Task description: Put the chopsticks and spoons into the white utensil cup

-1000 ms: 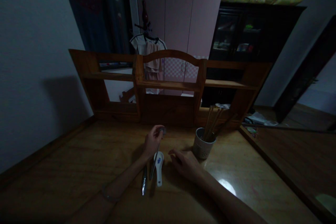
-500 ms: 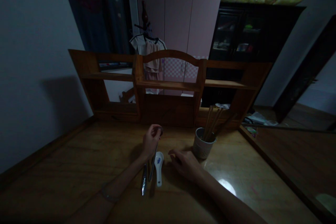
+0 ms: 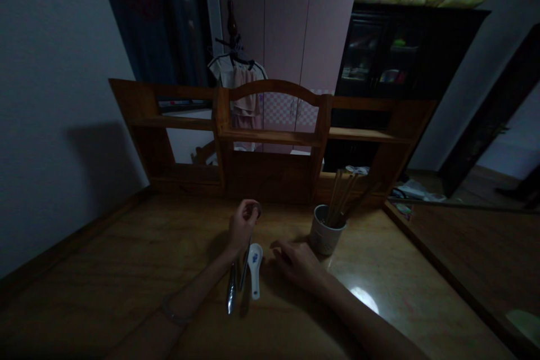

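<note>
My left hand [image 3: 243, 228] is closed, thumb and fingers pinching a long metal spoon [image 3: 245, 264] at its rounded upper end. The thin handle slants down toward the tabletop. Right of that handle lies a white ceramic spoon [image 3: 255, 270] with a blue pattern, bowl pointing away from me. Another piece of cutlery with a shiny patterned metal handle [image 3: 231, 291] lies to the left, its far end hidden under my left hand and wrist. My right hand [image 3: 298, 261] rests on the table, fingers loosely bent and apart, holding nothing. Beside it stands a grey utensil holder [image 3: 324, 235] with several wooden chopsticks [image 3: 341, 197].
The wooden table [image 3: 139, 270] is backed by a wooden shelf unit [image 3: 270, 136]. A raised edge [image 3: 439, 275] runs along the right side. Beyond stand a pink wardrobe [image 3: 284, 39], a dark cabinet [image 3: 405, 56] and a rack with hanging clothes [image 3: 244, 87]. The room is dim.
Both hands and the tableware stay almost still. At the far right edge, a dark shape like a foot and leg has come further into view on the floor.
</note>
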{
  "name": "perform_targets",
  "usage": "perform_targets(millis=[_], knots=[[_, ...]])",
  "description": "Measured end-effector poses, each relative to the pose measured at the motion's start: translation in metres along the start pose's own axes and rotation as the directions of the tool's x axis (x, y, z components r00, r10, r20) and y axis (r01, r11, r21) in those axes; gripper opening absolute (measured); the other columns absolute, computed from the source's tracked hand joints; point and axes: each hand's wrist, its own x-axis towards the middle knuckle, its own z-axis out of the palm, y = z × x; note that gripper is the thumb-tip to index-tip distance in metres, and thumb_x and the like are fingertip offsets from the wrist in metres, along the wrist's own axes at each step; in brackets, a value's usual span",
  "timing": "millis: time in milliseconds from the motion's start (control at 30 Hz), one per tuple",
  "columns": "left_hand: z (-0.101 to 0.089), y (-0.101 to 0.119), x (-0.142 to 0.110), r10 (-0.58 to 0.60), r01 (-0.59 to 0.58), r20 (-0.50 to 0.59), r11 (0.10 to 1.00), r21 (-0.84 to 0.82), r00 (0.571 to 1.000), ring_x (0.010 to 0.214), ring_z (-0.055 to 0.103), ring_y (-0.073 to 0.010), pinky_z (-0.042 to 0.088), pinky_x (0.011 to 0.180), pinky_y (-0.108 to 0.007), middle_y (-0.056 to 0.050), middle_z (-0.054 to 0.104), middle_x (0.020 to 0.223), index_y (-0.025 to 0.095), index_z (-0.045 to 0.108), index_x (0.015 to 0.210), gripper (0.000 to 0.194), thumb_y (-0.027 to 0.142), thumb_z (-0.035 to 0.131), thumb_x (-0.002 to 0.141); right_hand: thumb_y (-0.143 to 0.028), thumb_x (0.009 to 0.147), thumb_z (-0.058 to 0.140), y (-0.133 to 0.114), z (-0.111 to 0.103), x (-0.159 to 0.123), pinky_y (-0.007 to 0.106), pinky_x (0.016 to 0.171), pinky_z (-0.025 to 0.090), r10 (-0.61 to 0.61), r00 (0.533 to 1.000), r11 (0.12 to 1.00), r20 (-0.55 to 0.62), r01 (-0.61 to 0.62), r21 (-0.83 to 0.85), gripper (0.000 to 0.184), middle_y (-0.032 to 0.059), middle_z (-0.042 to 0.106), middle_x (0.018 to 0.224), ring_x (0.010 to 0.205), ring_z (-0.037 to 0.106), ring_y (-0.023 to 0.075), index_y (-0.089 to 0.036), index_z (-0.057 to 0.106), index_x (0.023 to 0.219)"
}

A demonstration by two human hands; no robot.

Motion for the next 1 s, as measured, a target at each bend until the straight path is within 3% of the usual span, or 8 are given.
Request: perform_targets(millis=[233,333,433,533,733,867,933,1000], knots=[[-0.001,0.002,-0.002,0.017,-0.017,0.008,0.999,0.04,1.0,0.073,0.062,-0.0142,0.048,0.061,-0.021,-0.001,0.065,0.084,0.021,0.059,0.097,0.019,0.03,0.055,0.081,-0.025,0.097,0.042,0.002,0.001,0.0,0.021,0.06,0.037,0.004,1.0,0.999,-0.003,-0.004,0.036,0.023,0.0038,0.071,0.082,0.07,0.067,0.0154,-0.022,0.056,0.114],[0.001,0.0,-0.004,-0.014,0.016,0.092,1.0,-0.019,0.996,0.066,0.06,-0.0123,0.048,0.055,-0.02,-0.001,0.063,0.084,0.021,0.057,0.103,0.024,0.029,0.057,0.08,-0.027,0.098,0.041,0.001,0.002,0.0,0.021,0.059,0.037,0.017,1.0,0.999,-0.024,-0.017,0.034,0.023,0.0043,0.071,0.081,0.069,0.067,0.0157,-0.022,0.056,0.115],[0.006,-0.002,-0.005,-0.027,0.056,0.22,0.991,-0.125,0.975,0.081,0.063,-0.016,0.052,0.057,-0.021,-0.005,0.063,0.1,0.021,0.053,0.115,0.038,0.027,0.061,0.078,-0.028,0.098,0.041,0.001,0.002,0.002,0.021,0.06,0.039,0.033,0.997,0.998,-0.074,-0.028,0.062,0.022,0.0044,0.069,0.082,0.068,0.065,0.0152,-0.021,0.057,0.111],[0.01,0.002,-0.008,-0.011,0.096,0.348,0.969,-0.229,0.937,0.096,0.063,-0.0198,0.057,0.066,-0.026,-0.009,0.063,0.113,0.022,0.046,0.127,0.055,0.025,0.066,0.076,-0.031,0.098,0.041,0.001,0.001,0.003,0.021,0.059,0.039,0.078,0.987,0.99,-0.139,-0.061,0.123,0.025,0.0013,0.065,0.072,0.061,0.062,0.0147,-0.021,0.054,0.118],[0.012,0.026,-0.018,-0.093,0.344,0.558,0.865,-0.365,0.825,0.087,0.071,-0.0221,0.057,0.082,-0.04,-0.013,0.066,0.118,0.026,0.028,0.145,0.088,0.029,0.077,0.071,-0.038,0.099,0.04,0.001,-0.003,0.007,0.021,0.058,0.041,0.227,0.926,0.933,-0.302,-0.118,0.339,0.05,-0.0012,0.06,0.071,0.059,0.058,0.0139,-0.016,0.03,0.143],[0.013,0.036,-0.028,-0.172,0.439,0.645,0.855,-0.278,0.744,0.095,0.07,-0.0273,0.057,0.082,-0.041,-0.015,0.072,0.109,0.016,0.039,0.141,0.081,0.033,0.077,0.072,-0.038,0.098,0.041,0.003,-0.005,0.009,0.02,0.056,0.042,0.266,0.903,0.902,-0.337,-0.109,0.418,0.044,0.0004,0.064,0.077,0.062,0.06,0.0133,-0.019,0.039,0.139],[0.015,0.038,-0.032,-0.191,0.419,0.632,0.878,-0.232,0.751,0.095,0.07,-0.028,0.058,0.08,-0.041,-0.015,0.073,0.108,0.013,0.046,0.137,0.075,0.034,0.077,0.072,-0.037,0.098,0.043,0.005,-0.007,0.01,0.019,0.056,0.042,0.267,0.897,0.896,-0.353,-0.096,0.434,0.04,0.0007,0.066,0.077,0.063,0.062,0.0135,-0.021,0.045,0.134],[0.016,0.038,-0.036,-0.176,0.359,0.591,0.91,-0.207,0.787,0.096,0.069,-0.0282,0.058,0.08,-0.041,-0.013,0.073,0.108,0.014,0.049,0.135,0.073,0.035,0.076,0.072,-0.034,0.097,0.044,0.004,-0.008,0.012,0.02,0.057,0.044,0.258,0.887,0.892,-0.382,-0.067,0.448,0.035,0.0017,0.068,0.08,0.066,0.064,0.0142,-0.021,0.051,0.129]])
